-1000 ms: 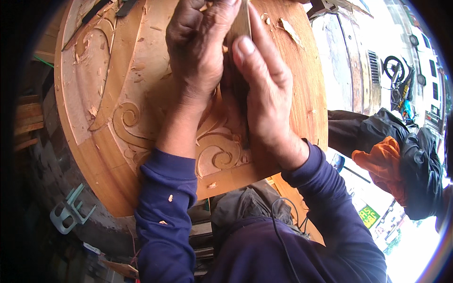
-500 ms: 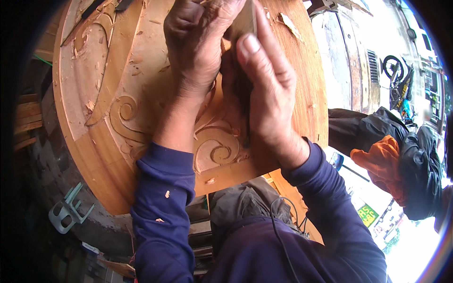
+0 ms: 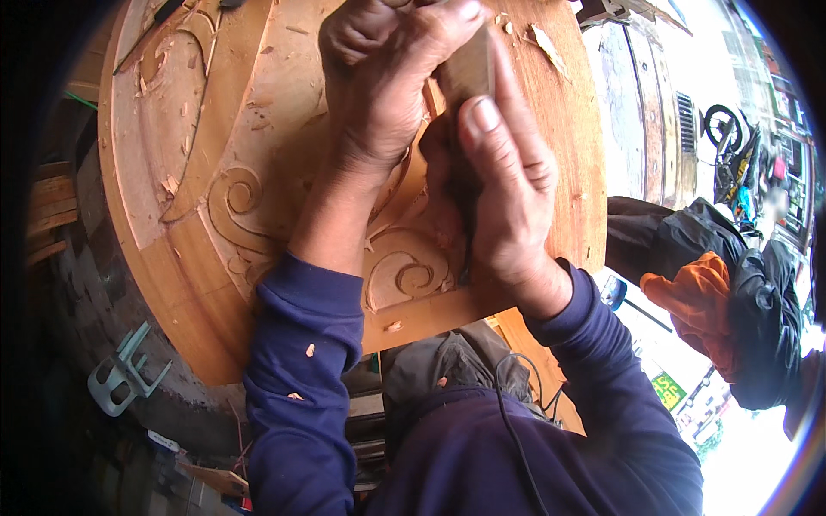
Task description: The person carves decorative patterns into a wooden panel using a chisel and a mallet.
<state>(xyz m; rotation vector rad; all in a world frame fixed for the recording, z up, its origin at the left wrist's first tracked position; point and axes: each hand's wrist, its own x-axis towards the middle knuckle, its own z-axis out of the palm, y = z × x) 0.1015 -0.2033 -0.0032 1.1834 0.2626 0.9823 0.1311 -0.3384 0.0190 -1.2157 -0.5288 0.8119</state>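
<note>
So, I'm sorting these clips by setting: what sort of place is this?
Probably a woodcarving workshop open to the street side: there's a carved wooden panel, loose wood shavings on it, and what looks like a motorbike outside.

On the carved wooden panel lie wood shavings (one long, pale).

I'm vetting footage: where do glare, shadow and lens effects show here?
Head view: glare bleaches the right side around the orange cloth; gloom surrounds the chair; shadow partly darkens the wooden piece between left hand and right hand; fisheye corners go dark.
</note>
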